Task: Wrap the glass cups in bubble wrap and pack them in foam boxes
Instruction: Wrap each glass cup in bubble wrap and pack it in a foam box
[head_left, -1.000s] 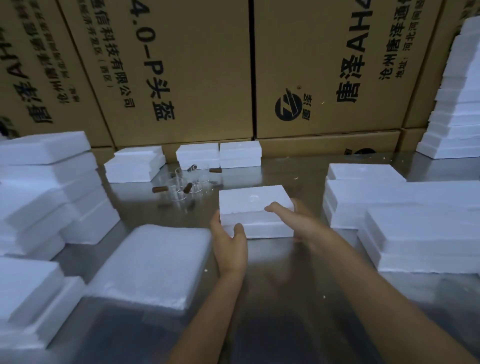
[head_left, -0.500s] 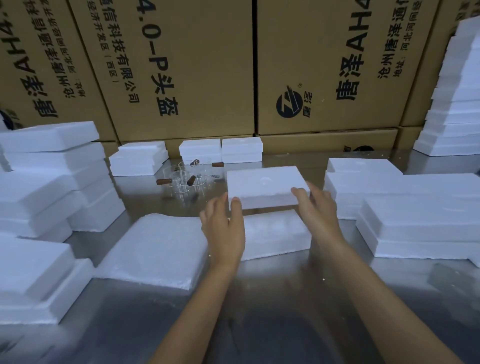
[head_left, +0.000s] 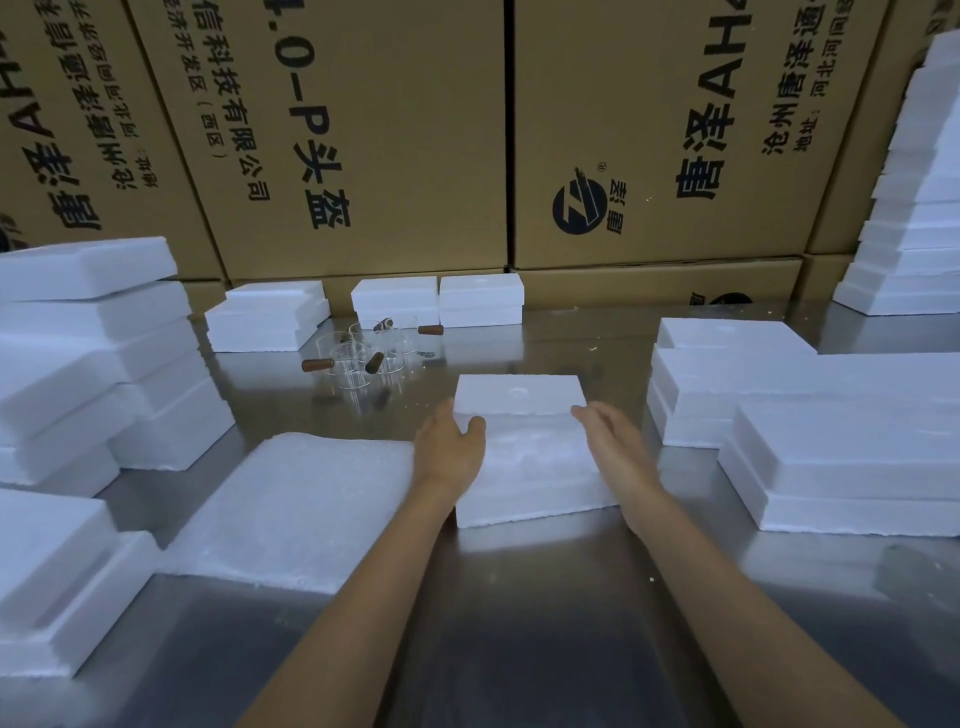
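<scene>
An open foam box base (head_left: 530, 473) lies on the steel table in front of me. Its foam lid (head_left: 519, 394) sits at the base's far edge; whether it rests on the base or behind it I cannot tell. My left hand (head_left: 449, 449) holds the lid's near left corner, thumb on the front and fingers along the side. My right hand (head_left: 613, 441) lies with straight fingers against the right side of the box. Several glass cups (head_left: 363, 356) with brown handles stand farther back. A stack of bubble wrap sheets (head_left: 291, 499) lies left of the box.
Stacks of foam boxes stand at the left (head_left: 88, 358), the right (head_left: 831, 441), the far right (head_left: 919, 208) and along the back (head_left: 436, 301). Large cardboard cartons (head_left: 649, 130) wall off the far edge of the steel table (head_left: 519, 623).
The closed box was opened: both hands lifted the lid, then carried it away and down to the far edge of the base. My right hand has straightened.
</scene>
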